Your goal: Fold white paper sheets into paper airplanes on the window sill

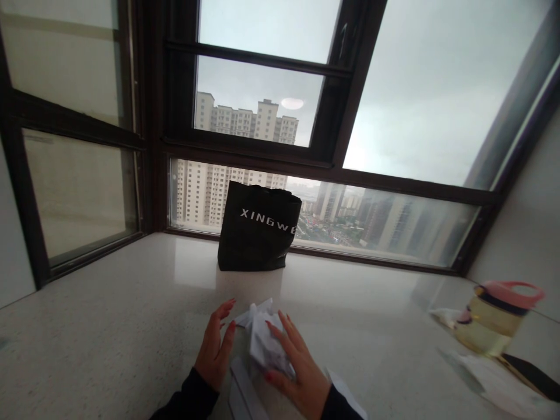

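A crumpled bundle of white paper (pixel 261 341) lies on the pale speckled sill at the bottom middle. Resting over its right side is my right hand (pixel 293 361), fingers stretched out and spread. My left hand (pixel 217 344) is just left of the bundle, thumb and fingers apart, with nothing between them. Below the bundle, between my wrists, lies a folded white strip (pixel 245 391), perhaps paper. Another white piece (pixel 347 394) shows partly beside my right sleeve. Blur hides the bundle's finer details.
A black bag (pixel 258 245) with white lettering stands by the window. At the right are a yellowish bottle with a pink lid (pixel 496 318), a dark flat object (pixel 534 373) and crumpled white material (pixel 499 385). Dark window frames (pixel 394 259) edge the sill (pixel 109 326).
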The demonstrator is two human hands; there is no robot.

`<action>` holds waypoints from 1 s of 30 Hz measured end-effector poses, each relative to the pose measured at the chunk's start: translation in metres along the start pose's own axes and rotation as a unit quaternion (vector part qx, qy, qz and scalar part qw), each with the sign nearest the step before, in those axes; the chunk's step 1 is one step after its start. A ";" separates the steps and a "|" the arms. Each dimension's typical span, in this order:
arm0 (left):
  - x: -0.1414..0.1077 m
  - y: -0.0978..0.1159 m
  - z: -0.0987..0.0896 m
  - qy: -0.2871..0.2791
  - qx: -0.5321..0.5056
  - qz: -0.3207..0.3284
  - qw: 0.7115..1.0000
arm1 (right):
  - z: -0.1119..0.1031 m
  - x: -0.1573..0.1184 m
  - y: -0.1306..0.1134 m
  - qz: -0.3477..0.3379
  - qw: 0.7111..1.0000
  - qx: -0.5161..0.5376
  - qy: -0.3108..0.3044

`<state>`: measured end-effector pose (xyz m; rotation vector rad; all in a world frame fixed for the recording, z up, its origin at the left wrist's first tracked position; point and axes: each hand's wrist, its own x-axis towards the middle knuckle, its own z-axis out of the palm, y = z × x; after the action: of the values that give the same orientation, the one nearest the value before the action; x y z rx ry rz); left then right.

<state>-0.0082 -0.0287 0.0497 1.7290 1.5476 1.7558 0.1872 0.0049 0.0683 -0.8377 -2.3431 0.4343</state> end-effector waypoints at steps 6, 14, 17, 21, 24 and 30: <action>-0.004 -0.019 0.005 -0.043 0.131 0.092 0.986 | -0.039 -0.015 0.023 0.091 0.992 -0.083 -0.040; -0.026 -0.007 0.020 -0.188 0.254 0.101 0.943 | -0.053 -0.057 0.055 0.293 0.936 -0.113 -0.160; -0.025 0.001 0.018 -0.228 0.252 0.081 0.937 | -0.030 -0.044 0.035 0.290 0.949 -0.039 -0.120; -0.015 -0.007 0.015 -0.222 0.154 0.040 0.962 | -0.005 -0.013 0.014 0.221 0.970 0.085 -0.058; -0.007 -0.015 0.011 -0.154 0.011 -0.036 0.987 | -0.005 0.008 0.011 0.151 0.986 0.071 0.011; 0.001 -0.013 0.008 -0.045 -0.105 -0.147 0.983 | -0.007 0.032 0.034 0.082 0.994 -0.060 -0.047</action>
<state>-0.0084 -0.0184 0.0387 1.3816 1.4361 1.6059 0.1874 0.0521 0.0714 -1.0948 -2.4156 0.4132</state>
